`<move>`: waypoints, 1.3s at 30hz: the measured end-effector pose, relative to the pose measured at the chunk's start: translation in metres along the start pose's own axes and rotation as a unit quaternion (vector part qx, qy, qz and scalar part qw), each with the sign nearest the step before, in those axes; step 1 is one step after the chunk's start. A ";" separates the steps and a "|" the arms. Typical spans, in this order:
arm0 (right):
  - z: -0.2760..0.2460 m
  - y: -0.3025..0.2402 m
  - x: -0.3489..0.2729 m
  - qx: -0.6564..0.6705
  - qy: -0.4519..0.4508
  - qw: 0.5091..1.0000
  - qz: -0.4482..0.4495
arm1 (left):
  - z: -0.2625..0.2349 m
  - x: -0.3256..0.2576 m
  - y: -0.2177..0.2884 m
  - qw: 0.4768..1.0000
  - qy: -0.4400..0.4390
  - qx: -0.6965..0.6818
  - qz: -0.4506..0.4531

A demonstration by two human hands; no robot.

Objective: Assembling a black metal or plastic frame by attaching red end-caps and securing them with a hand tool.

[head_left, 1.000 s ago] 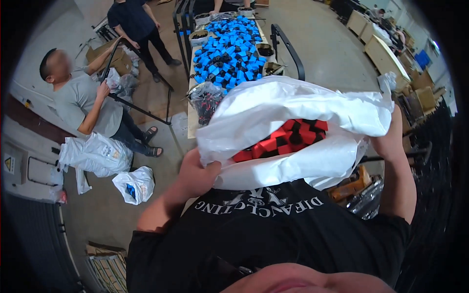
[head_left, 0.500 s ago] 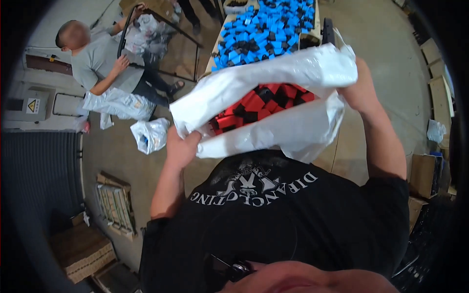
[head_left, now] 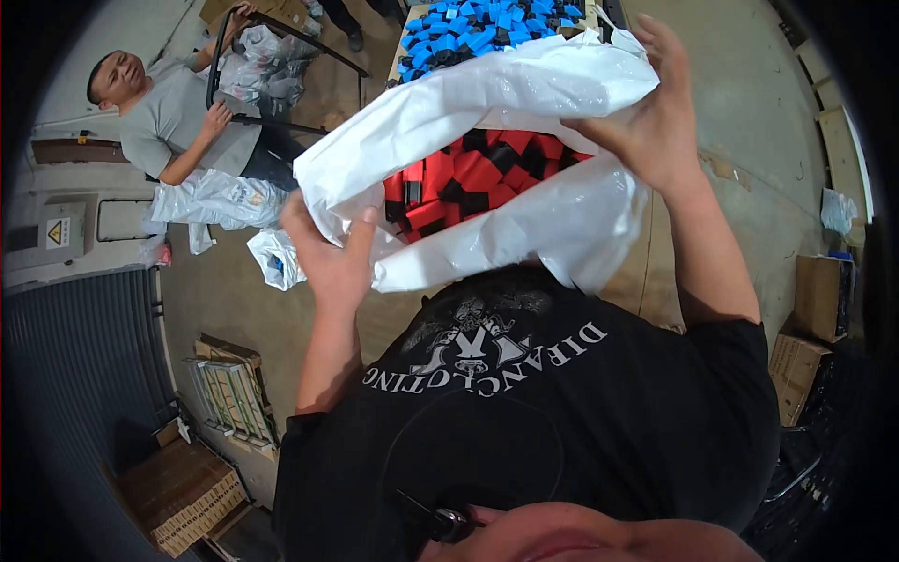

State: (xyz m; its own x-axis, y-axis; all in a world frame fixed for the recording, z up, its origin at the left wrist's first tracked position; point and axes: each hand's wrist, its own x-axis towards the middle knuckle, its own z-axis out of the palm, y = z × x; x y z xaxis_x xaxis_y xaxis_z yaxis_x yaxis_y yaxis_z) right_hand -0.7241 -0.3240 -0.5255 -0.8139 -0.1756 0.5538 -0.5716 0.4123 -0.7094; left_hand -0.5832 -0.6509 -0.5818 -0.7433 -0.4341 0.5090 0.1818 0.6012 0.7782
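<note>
A white plastic bag (head_left: pixel 524 239) hangs in front of my chest with its mouth spread wide. Inside lie several red and black plastic blocks (head_left: pixel 468 178). My left hand (head_left: pixel 330 262) holds the bag's left rim, thumb on the inner side and fingers outside. At the right end, my right hand (head_left: pixel 660 131) has the rim between its thumb, which reaches into the mouth, and its raised, stretched fingers. Beyond the bag, a heap of blue and black plastic pieces (head_left: pixel 478 36) covers a table, partly hidden by the bag's far edge.
At the left a person in a grey shirt (head_left: pixel 187 117) grips a black frame (head_left: pixel 281 33). Filled plastic bags (head_left: pixel 220 199) lie beside that person, with a smaller bag (head_left: pixel 273 259) nearer me. Cardboard boxes (head_left: pixel 824 295) stand along the right; a flat stack (head_left: pixel 234 393) leans at lower left.
The bag and both my hands have shifted left and slightly up. Its mouth gapes wider, showing more blocks. My right fingers have stretched upward and its thumb now shows inside the mouth.
</note>
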 end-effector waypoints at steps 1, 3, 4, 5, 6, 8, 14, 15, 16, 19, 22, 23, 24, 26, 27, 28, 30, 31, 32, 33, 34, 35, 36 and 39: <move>0.003 -0.009 0.003 -0.071 0.050 0.990 -0.111 | 0.002 0.012 0.007 1.000 0.003 -0.005 0.000; 0.007 -0.025 0.008 -0.214 0.071 0.942 -0.249 | 0.003 0.040 0.033 0.984 0.018 -0.011 0.176; 0.008 -0.018 0.010 -0.218 0.069 0.941 -0.248 | 0.004 0.054 0.048 0.991 -0.047 -0.014 0.121; 0.010 -0.004 0.016 -0.220 0.011 0.959 -0.180 | 0.007 0.065 0.041 0.993 -0.067 0.031 0.089; 0.012 0.009 0.026 -0.221 -0.047 0.968 -0.109 | 0.011 0.080 0.028 0.992 -0.087 0.076 0.056; 0.021 0.022 0.064 -0.187 -0.150 0.966 0.095 | 0.028 0.110 -0.005 0.978 -0.180 0.098 -0.035; 0.137 0.187 0.075 -0.362 -0.362 0.852 0.105 | 0.096 0.154 -0.166 0.865 -0.399 0.055 -0.298; 0.140 0.190 0.072 -0.312 -0.369 0.863 0.145 | 0.098 0.145 -0.185 0.851 -0.395 0.006 -0.345; 0.138 0.188 0.061 -0.260 -0.375 0.870 0.188 | 0.098 0.134 -0.194 0.831 -0.393 -0.043 -0.391; 0.116 0.174 0.051 -0.204 -0.225 0.939 0.163 | 0.090 0.109 -0.200 0.780 -0.326 -0.213 -0.490; 0.061 0.071 0.053 -0.124 -0.171 0.976 -0.047 | 0.062 0.105 -0.196 0.895 -0.258 -0.147 -0.332; 0.045 0.051 0.045 -0.077 -0.182 0.976 -0.094 | 0.055 0.106 -0.176 0.914 -0.230 -0.164 -0.292; 0.033 0.044 0.035 -0.091 -0.204 0.969 -0.105 | 0.048 0.108 -0.155 0.919 -0.228 -0.183 -0.263; 0.020 0.010 0.008 -0.196 -0.152 0.964 -0.092 | 0.034 0.103 -0.129 0.917 -0.208 -0.174 -0.294; 0.018 0.003 -0.003 -0.179 -0.110 0.976 -0.055 | 0.027 0.094 -0.134 0.915 -0.209 -0.176 -0.295; 0.017 -0.002 -0.013 -0.162 -0.065 0.985 -0.020 | 0.022 0.083 -0.147 0.871 -0.184 -0.272 -0.366; 0.012 0.016 -0.052 0.024 0.084 0.993 0.083 | 0.014 0.043 -0.187 0.790 -0.157 -0.374 -0.460; 0.006 0.034 -0.079 0.051 0.138 0.974 0.173 | 0.012 0.014 -0.217 0.812 -0.183 -0.302 -0.465; -0.001 0.058 -0.117 0.073 0.196 0.942 0.264 | 0.015 -0.003 -0.213 0.799 -0.234 -0.335 -0.440; -0.005 0.087 -0.163 0.106 0.166 0.898 0.393 | 0.018 -0.022 -0.202 0.785 -0.280 -0.366 -0.414; -0.001 0.108 -0.202 0.138 0.133 0.836 0.514 | 0.024 -0.027 -0.178 0.737 -0.273 -0.438 -0.436; 0.022 0.100 -0.229 0.234 0.136 0.785 0.557 | 0.022 -0.042 -0.192 0.701 -0.259 -0.476 -0.464; 0.044 0.092 -0.238 0.328 0.139 0.724 0.591 | 0.027 -0.050 -0.209 0.663 -0.245 -0.513 -0.487; 0.053 0.101 -0.221 0.326 0.106 0.743 0.575 | 0.046 -0.043 -0.205 0.677 -0.246 -0.495 -0.486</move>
State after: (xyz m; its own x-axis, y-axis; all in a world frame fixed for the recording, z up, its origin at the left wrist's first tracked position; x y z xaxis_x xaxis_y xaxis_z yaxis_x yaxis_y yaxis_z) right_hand -0.6072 -0.2913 -0.7425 -0.8080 0.1301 -0.5747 0.5041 -0.3522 -0.7885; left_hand -0.6183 -0.7248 -0.7798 -0.9019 0.1208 -0.4146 -0.3857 -0.6571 0.6476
